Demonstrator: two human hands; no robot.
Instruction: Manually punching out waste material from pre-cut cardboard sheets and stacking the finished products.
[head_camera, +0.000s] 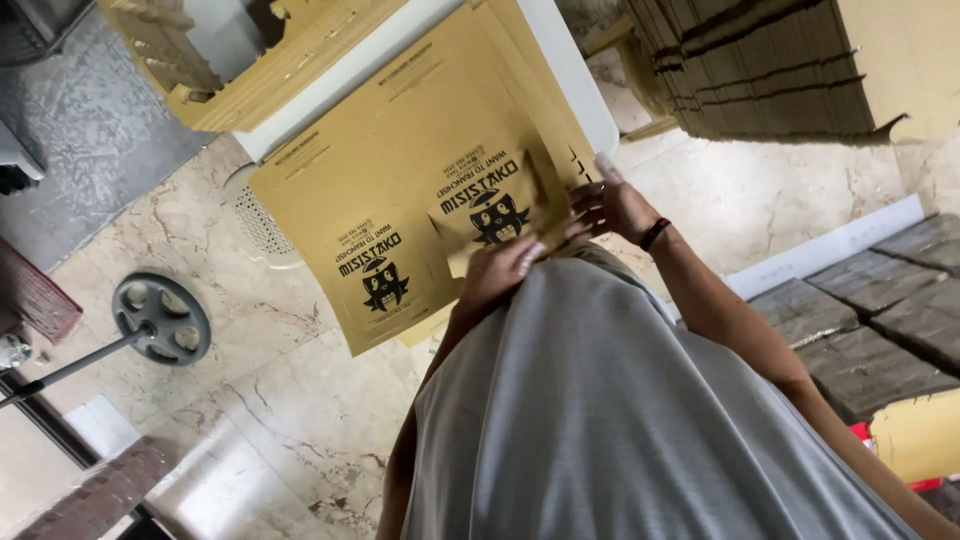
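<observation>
2 hands (560, 235) gripping flat printed carton (490, 205), white table (560, 70), marble floor (270, 400).

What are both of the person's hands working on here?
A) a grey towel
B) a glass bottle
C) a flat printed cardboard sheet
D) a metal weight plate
C: both the left hand and the right hand grip a fold of the tan cardboard sheet printed with a black cartoon figure.
</observation>
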